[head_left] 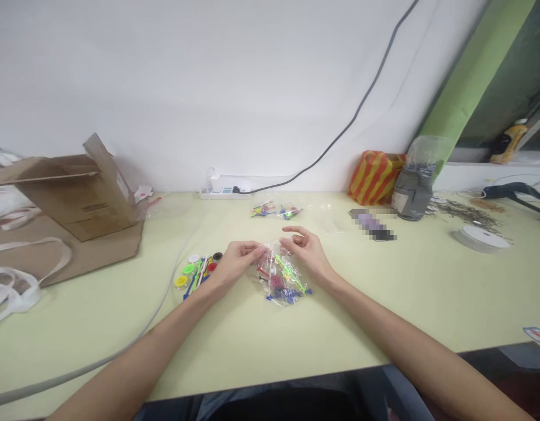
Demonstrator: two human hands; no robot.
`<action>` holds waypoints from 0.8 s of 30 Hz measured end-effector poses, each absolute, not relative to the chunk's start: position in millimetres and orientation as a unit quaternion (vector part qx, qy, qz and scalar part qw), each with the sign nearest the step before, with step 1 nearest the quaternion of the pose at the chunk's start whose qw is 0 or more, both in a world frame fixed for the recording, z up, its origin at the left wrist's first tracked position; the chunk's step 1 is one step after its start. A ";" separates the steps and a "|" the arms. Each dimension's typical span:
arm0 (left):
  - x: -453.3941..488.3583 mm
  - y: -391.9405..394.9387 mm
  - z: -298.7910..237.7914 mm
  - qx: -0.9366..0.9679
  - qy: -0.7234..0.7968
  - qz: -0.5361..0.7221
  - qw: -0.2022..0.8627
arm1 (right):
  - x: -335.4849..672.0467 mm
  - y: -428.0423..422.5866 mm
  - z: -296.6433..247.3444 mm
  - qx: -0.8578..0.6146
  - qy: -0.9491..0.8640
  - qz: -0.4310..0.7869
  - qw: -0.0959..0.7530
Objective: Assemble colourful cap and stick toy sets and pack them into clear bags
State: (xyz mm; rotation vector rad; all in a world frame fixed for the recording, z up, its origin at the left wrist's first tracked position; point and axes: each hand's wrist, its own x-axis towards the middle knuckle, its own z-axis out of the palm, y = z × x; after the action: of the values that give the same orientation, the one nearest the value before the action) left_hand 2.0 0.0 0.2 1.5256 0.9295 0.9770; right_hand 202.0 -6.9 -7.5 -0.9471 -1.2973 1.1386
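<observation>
**A:** What is seen at the far left of the pale green table (384, 327)?

**B:** An open cardboard box (81, 193) is lying on a flat brown sheet, and white bag handles (11, 286) are spread beside it. A grey cable (121, 351) is run across the tabletop from the lower left edge.

**A:** And nearer the middle?

**B:** A loose pile of coloured discs and sticks (197, 270) is laid just left of the left hand (237, 260). That hand's fingers are closed in a pinch on the top left edge of a small clear bag (282, 280). The bag is filled with red, green and blue plastic pieces, and its lower end is rested on the table between the two hands.

**A:** How is the right hand (305, 248) held?

**B:** It is half open, with the forefinger stretched out loosely and the other fingers curled by the bag's top right corner. The bag is touched there, but whether it is actually gripped cannot be told.

**A:** What is found behind the hands and to the right?

**B:** A white power strip (224, 188) is set against the wall, and two small packets (274, 210) of coloured parts are laid in front of it. Further right there is a blurred dark object (373, 225), then an orange striped bag (375, 175) beside a grey plastic-wrapped bundle (414, 190). A white tape roll (478, 237) is placed well apart from the hands.
</observation>
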 end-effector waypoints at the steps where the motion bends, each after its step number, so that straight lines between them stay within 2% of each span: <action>1: 2.3 -1.0 1.0 0.640 0.387 0.409 0.523 | 201.9 -7.4 -7.8 -0.413 -0.549 0.489 0.537; 4: 3.6 -3.8 3.3 0.640 0.393 0.407 0.520 | 201.5 -8.4 -9.0 -0.425 -0.553 0.517 0.497; 16: 6.0 -4.8 0.9 0.680 0.379 0.382 0.497 | 197.8 -6.0 -14.4 -0.371 -0.569 0.550 0.486; 24: 4.9 -9.4 7.5 0.663 0.360 0.371 0.541 | 196.0 -8.9 -8.8 -0.355 -0.583 0.548 0.483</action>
State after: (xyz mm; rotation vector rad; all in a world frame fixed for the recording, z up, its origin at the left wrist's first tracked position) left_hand 4.9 -9.4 7.5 1.5766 0.8558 0.8828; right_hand 196.0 -8.9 -8.8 -0.8656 -1.4205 1.3348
